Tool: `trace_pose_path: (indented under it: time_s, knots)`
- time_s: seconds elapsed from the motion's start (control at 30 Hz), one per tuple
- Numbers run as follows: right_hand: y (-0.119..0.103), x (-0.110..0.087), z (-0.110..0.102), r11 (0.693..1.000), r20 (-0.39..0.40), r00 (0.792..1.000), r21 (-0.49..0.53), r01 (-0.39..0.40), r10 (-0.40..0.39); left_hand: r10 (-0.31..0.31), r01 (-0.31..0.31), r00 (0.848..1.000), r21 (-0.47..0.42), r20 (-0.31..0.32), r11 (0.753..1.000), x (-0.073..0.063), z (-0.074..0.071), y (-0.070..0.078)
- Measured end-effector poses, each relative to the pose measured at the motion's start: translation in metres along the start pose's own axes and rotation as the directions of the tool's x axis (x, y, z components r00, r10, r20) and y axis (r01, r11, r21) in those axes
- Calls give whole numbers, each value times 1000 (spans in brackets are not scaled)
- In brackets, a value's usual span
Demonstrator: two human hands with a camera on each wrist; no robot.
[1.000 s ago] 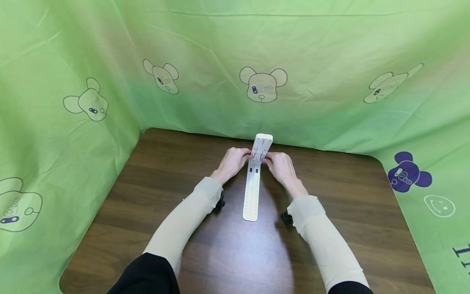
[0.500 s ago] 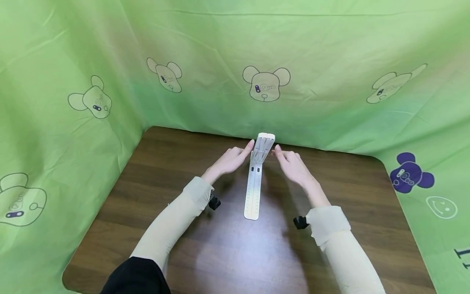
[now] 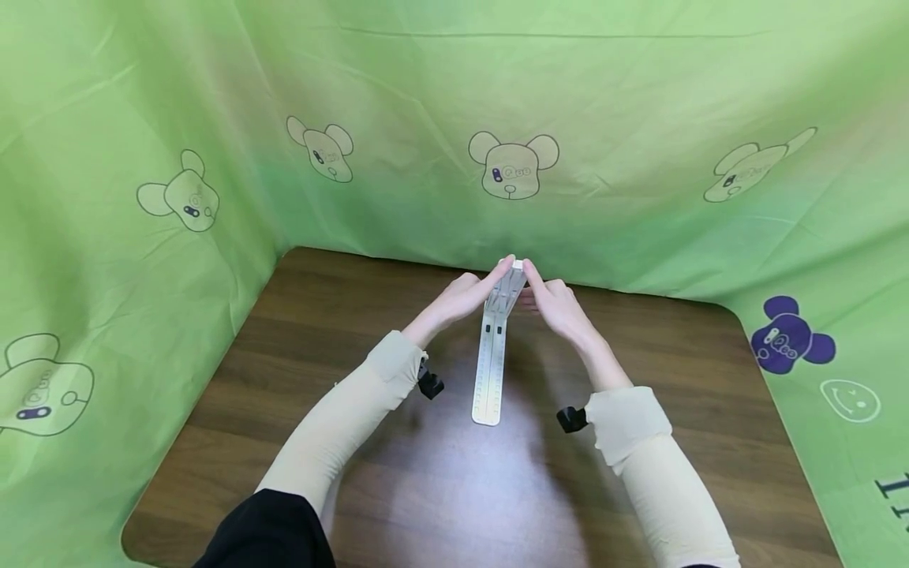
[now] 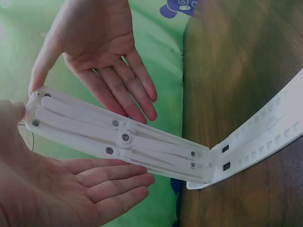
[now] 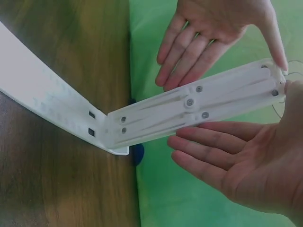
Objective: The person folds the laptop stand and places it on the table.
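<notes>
A white folding stand (image 3: 488, 379) stands on the table, its long notched base lying flat toward me. Its hinged upper part (image 4: 85, 124), a bundle of slim arms joined by screws, rises at the far end. My left hand (image 3: 458, 298) is at the left side of that part, thumb tip at the top end and fingers straight along the edge. On the opposite side, my right hand (image 3: 561, 308) mirrors it, its thumb also at the top. Both palms face inward in the wrist views, and no finger curls round the stand.
The brown wooden table (image 3: 284, 379) has rounded corners. Green printed cloth (image 3: 398, 95) hangs behind it and along both sides, close beyond the stand's far end.
Both hands let go of the stand near its hinge, drew apart with fingers straightening, then came up to its top end. The stand stays in place with its upper part raised.
</notes>
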State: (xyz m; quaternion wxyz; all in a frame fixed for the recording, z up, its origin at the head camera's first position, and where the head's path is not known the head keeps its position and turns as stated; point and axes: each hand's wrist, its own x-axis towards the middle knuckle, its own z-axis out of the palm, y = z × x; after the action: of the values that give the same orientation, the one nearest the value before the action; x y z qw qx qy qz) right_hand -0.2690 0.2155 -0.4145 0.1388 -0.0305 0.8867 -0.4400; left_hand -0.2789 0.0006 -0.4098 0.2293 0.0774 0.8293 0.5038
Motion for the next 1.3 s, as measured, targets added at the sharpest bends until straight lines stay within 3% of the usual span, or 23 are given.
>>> trace_pose_path:
  time_s: [0.27, 0.7, 1.03, 1.3]
  knots:
    - [6, -9, 5, 1000, 9, 1000, 10, 21, -21, 27, -27, 999, 4, 47, 1000, -6, -1, -6]
    - [35, -37, 32, 988, -93, 985, -57, 143, -148, 103, -113, 991, 136, 83, 984, -24, 12, -34]
    - [59, -46, 48, 957, -98, 952, -61, 285, -290, 179, -197, 977, 177, 114, 964, -29, 23, -58]
    - [70, -54, 55, 949, -71, 948, -84, 305, -311, 237, -265, 960, 208, 149, 941, -36, 24, -70]
